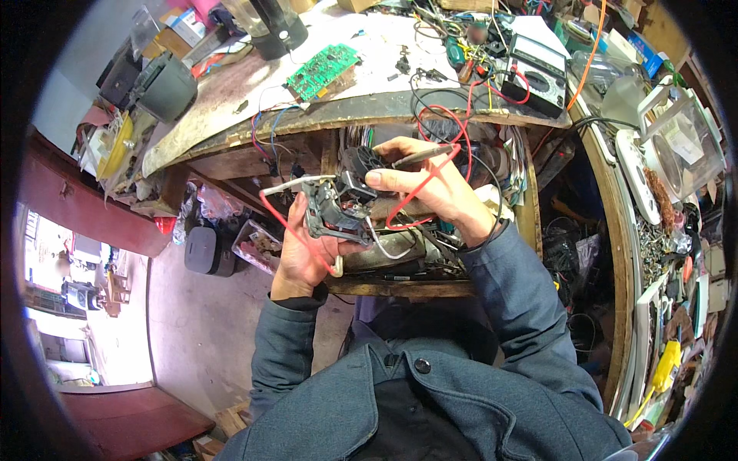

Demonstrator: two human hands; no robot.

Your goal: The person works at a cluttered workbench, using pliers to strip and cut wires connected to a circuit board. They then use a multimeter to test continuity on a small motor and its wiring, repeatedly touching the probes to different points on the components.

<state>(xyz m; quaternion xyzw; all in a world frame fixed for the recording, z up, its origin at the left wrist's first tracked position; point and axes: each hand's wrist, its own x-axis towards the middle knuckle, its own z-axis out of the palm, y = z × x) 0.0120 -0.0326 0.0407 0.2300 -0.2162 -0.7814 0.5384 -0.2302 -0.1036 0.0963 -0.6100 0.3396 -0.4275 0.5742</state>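
In front of my body, over an open drawer, I hold a small electric motor [335, 212] with a dark metal frame and red and white wires. My left hand [301, 260] is closed around its lower left side. My right hand [432, 184] grips the black round part [361, 163] at the motor's upper end between thumb and fingers. A slim pointed tool [423, 156] lies across the right hand's fingers, its kind unclear. A red test lead [442, 165] loops over that hand from the bench. The motor's underside is hidden by my left palm.
On the bench lie a green circuit board [323, 71], an analog multimeter [534, 81] and tangled wires. The open drawer [403, 288] holds assorted parts. A clear jug [684, 146] stands on the crowded right shelf. A dark bin [209, 251] sits on the floor at left.
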